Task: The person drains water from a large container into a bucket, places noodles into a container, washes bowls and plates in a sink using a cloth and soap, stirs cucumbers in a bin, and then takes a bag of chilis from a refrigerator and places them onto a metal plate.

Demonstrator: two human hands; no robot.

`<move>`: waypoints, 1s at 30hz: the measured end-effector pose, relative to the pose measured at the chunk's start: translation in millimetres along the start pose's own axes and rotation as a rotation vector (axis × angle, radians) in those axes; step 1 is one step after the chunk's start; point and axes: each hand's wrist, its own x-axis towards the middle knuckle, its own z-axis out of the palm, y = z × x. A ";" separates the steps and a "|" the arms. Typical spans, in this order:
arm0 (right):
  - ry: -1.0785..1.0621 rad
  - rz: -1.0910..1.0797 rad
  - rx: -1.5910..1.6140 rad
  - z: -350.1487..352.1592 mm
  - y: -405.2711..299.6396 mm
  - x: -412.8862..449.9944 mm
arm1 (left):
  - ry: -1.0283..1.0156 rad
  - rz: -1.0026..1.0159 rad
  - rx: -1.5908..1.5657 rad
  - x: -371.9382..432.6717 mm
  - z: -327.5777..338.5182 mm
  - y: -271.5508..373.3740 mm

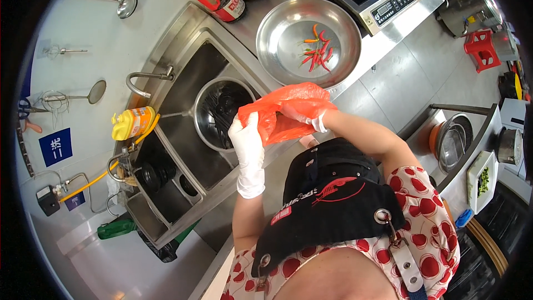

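A thin orange-red plastic bag is stretched between my two gloved hands, its mouth facing me. My left hand, in a white glove, pinches the bag's left edge beside the sink. Most of my right hand is inside the bag, its glove showing through the film; its fingers are partly hidden. Just beyond the bag stands a wide stainless steel basin with several small red and orange chili peppers in it. What the bag holds cannot be made out.
Left of me is a steel double sink with a metal pot holding dark items. Sauce bottles and an induction cooker sit beyond. A yellow detergent bottle stands by the faucet. At right is a shelf with bowls.
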 end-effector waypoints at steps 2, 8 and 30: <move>-0.009 0.027 -0.150 -1.5 -1.6 -0.8 | 0.008 -0.009 0.001 -0.6 -1.1 -2.7; 0.238 -0.250 -0.445 0.5 38.3 -5.2 | -0.045 0.019 -0.015 -1.2 -0.9 -3.5; 0.086 0.122 0.664 25.6 86.0 -15.8 | -0.053 0.023 0.013 -2.9 10.4 -6.6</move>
